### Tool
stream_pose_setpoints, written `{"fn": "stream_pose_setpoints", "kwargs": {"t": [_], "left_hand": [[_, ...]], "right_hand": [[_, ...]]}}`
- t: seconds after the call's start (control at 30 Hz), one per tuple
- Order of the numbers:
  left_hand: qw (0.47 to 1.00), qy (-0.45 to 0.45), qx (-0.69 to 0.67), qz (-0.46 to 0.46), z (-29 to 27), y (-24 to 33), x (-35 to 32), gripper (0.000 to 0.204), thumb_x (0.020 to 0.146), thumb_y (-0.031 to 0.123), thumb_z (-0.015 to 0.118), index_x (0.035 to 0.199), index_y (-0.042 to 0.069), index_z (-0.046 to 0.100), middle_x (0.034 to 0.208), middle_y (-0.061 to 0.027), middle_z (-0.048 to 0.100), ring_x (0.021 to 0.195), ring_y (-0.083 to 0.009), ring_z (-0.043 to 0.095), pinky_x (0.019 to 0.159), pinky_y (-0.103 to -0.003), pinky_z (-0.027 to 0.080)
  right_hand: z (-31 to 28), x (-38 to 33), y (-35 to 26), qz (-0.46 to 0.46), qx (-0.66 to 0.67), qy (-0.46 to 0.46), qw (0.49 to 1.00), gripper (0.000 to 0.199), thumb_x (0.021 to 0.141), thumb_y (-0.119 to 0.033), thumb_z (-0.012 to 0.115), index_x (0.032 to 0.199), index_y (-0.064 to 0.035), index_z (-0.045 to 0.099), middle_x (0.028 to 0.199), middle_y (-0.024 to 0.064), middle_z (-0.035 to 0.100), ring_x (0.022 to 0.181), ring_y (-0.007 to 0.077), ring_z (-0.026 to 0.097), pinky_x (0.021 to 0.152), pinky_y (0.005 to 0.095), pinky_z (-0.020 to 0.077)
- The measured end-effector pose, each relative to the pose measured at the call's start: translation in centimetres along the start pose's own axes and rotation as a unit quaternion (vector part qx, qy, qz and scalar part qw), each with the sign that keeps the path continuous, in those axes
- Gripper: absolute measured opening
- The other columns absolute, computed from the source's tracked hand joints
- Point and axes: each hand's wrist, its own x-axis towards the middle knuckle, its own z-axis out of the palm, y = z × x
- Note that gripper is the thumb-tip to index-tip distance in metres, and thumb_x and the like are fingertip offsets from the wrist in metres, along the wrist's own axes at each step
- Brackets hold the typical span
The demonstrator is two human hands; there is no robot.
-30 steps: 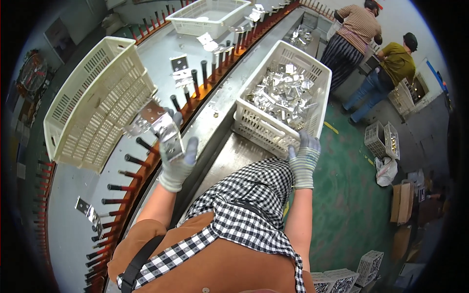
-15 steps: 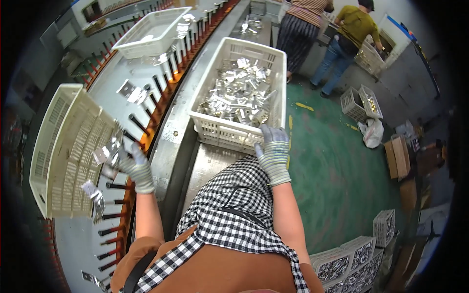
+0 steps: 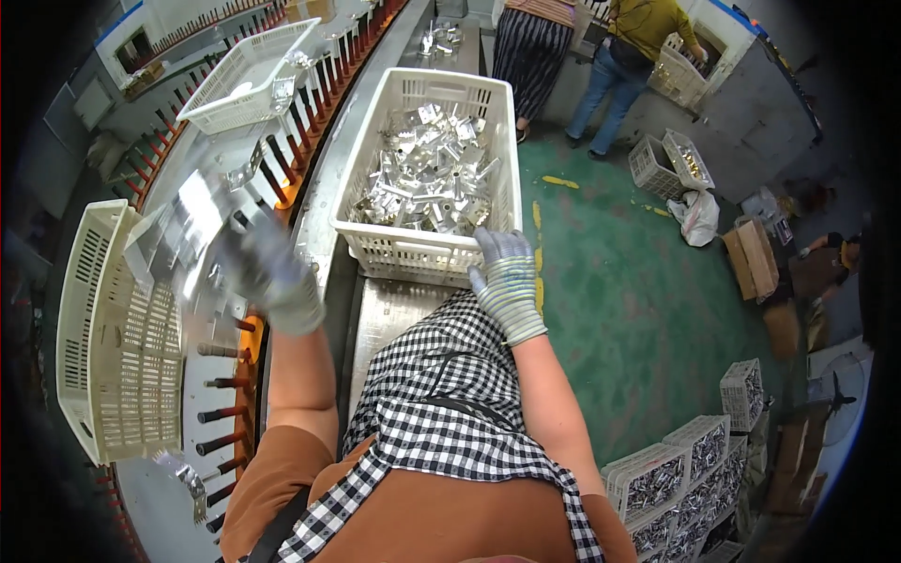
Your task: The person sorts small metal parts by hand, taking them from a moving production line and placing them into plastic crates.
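My left hand [image 3: 277, 277], in a grey-white knit glove, is smeared by motion above the conveyor line. Shiny bent metal pieces [image 3: 195, 216], blurred too, are at its fingers, and the hand looks closed on them. Gloved like the left, my right hand [image 3: 504, 281] grips the near rim of a white plastic crate [image 3: 413, 251] by its right corner, with the thumb outside the wall. Many silvery metal brackets [image 3: 436, 178] lie heaped in that crate. Left of my left hand, a cream perforated basket [image 3: 141, 366] stands tilted on the line.
Dark upright pegs [image 3: 221, 414] line the conveyor's orange edge. Another white basket [image 3: 235, 98] sits farther along. Two people stand at the back, beside a wall. Stacked crates of metal parts [image 3: 648, 483] occupy the lower right of the green floor [image 3: 619, 319].
My left hand has risen and moved away from the basket, with the shiny metal pieces moving along. My right hand stays on the crate rim. The whole view has shifted slightly.
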Motion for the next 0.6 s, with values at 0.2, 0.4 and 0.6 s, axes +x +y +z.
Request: {"fn": "stream_pose_setpoints", "kwargs": {"t": [0.2,0.4,0.6], "left_hand": [[0.829,-0.471,0.215,-0.209,3.7,-4.8,-4.1,0.044,0.079,0.035,0.063,0.113,0.007,0.062,0.123,-0.023,0.052,0.111,-0.0381,0.051,0.097,-0.045,0.038],[0.868,-0.372,0.173,-0.28,-2.1,-2.8,-6.8,0.046,0.079,0.026,0.062,0.118,0.003,0.056,0.128,-0.0268,0.044,0.119,-0.0382,0.045,0.102,-0.043,0.035],[0.88,-0.196,0.391,-0.186,-9.6,-2.9,-7.1,0.059,0.08,0.017,0.064,0.132,0.0,0.041,0.142,-0.0278,0.024,0.132,-0.0399,0.028,0.107,-0.043,0.026]], "right_hand": [[-0.1,-0.1,-0.9,-0.003,-0.002,-0.019,1.0,0.059,0.067,-0.016,0.068,0.121,-0.0085,0.047,0.111,0.0107,0.053,0.108,0.028,0.049,0.105,0.0466,0.0304],[-0.1,0.0,-0.9,-0.003,-0.004,-0.009,1.0,0.058,0.067,-0.018,0.067,0.121,-0.0097,0.048,0.111,0.0124,0.053,0.107,0.0304,0.048,0.102,0.0476,0.0305],[0.1,-0.1,-0.2,-0.016,-0.016,0.001,1.0,0.059,0.067,-0.02,0.067,0.122,-0.0094,0.048,0.114,0.0126,0.054,0.109,0.0319,0.047,0.103,0.0483,0.0298]]}}
